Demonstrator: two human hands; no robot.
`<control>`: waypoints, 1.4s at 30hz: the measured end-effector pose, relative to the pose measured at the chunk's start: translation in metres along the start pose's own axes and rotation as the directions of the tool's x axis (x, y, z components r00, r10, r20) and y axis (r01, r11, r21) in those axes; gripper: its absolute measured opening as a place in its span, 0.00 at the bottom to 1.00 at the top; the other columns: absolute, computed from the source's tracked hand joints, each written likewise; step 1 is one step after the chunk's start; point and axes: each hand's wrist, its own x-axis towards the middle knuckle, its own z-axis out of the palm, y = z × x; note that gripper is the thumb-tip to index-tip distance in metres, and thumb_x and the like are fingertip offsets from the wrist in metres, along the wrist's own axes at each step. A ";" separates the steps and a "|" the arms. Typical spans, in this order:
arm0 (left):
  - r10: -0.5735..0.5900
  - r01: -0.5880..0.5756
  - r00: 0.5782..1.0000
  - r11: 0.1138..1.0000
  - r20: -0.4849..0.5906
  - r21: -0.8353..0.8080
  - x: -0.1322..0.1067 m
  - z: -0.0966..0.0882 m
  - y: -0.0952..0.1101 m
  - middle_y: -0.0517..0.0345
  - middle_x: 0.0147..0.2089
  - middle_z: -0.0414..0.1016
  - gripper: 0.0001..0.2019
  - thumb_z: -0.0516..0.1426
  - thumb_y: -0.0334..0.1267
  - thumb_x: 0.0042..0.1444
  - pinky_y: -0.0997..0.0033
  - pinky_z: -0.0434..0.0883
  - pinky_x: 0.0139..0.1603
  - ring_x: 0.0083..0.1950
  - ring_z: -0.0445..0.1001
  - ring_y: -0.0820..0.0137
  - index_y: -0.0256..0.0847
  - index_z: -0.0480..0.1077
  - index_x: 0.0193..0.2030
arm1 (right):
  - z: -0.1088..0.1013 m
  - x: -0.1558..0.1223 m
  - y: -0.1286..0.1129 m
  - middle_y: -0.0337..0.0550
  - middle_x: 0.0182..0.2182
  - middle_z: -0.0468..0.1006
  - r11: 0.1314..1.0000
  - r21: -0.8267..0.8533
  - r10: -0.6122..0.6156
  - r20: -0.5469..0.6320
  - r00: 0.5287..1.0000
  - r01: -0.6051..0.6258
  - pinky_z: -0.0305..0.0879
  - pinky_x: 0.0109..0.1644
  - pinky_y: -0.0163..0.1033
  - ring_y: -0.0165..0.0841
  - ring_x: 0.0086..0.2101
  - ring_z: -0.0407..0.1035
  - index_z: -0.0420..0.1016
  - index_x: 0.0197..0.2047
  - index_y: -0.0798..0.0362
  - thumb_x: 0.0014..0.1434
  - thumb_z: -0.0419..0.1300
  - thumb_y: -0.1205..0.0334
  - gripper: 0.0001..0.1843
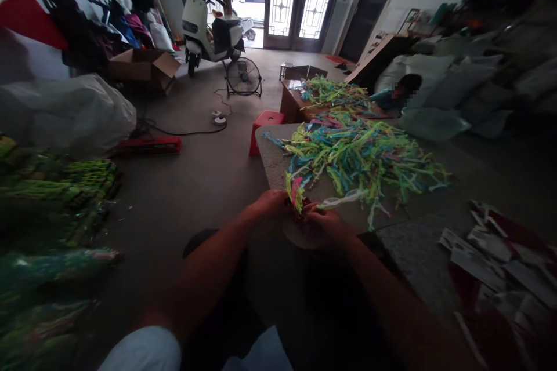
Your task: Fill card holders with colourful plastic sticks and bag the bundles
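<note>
Near the front corner of the grey table (272, 153), my left hand (273, 203) is closed round a small bunch of yellow-green and pink strips (296, 190). A dark red part shows at the bottom of that bunch. Just to the right, my right hand (324, 218) pinches the end of a pale, whitish-green strip (346, 199), close against the bunch. The fingertips of both hands are partly hidden and dim. Beyond them a large heap of thin green, blue and pink strips (348, 151) covers much of the tabletop.
A second heap of strips (335, 93) lies on a brown table behind. A red stool (266, 123) stands left of the grey table. Farther off are a floor fan (243, 76), a scooter (213, 29) and an open cardboard box (143, 66). Another person (398, 93) is at the right.
</note>
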 end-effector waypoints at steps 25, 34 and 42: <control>-0.026 0.026 1.000 0.998 0.005 0.049 0.002 0.001 0.001 0.50 0.47 0.83 0.16 0.58 0.49 0.61 0.74 0.71 0.42 0.47 0.80 0.61 0.43 0.80 0.48 | 0.018 -0.020 -0.008 0.44 0.26 0.80 0.729 -0.667 -0.245 -0.047 0.968 0.152 0.58 0.32 0.36 0.36 0.30 0.72 0.79 0.30 0.51 0.63 0.61 0.42 0.21; -0.031 0.031 1.000 0.998 0.001 0.060 -0.001 0.000 0.005 0.50 0.42 0.83 0.14 0.58 0.48 0.62 0.72 0.70 0.39 0.43 0.80 0.62 0.42 0.80 0.42 | 0.025 -0.017 0.005 0.48 0.28 0.80 0.574 -0.790 -0.398 -0.042 0.916 0.213 0.59 0.37 0.38 0.39 0.32 0.74 0.78 0.31 0.50 0.67 0.58 0.46 0.20; -0.040 0.040 0.999 0.998 -0.009 0.037 -0.001 0.001 0.003 0.49 0.44 0.83 0.17 0.57 0.52 0.61 0.72 0.68 0.37 0.44 0.80 0.60 0.43 0.80 0.44 | 0.019 -0.018 0.001 0.41 0.23 0.76 0.709 -0.688 -0.268 -0.061 0.962 0.154 0.56 0.32 0.36 0.35 0.29 0.70 0.76 0.25 0.51 0.64 0.59 0.42 0.24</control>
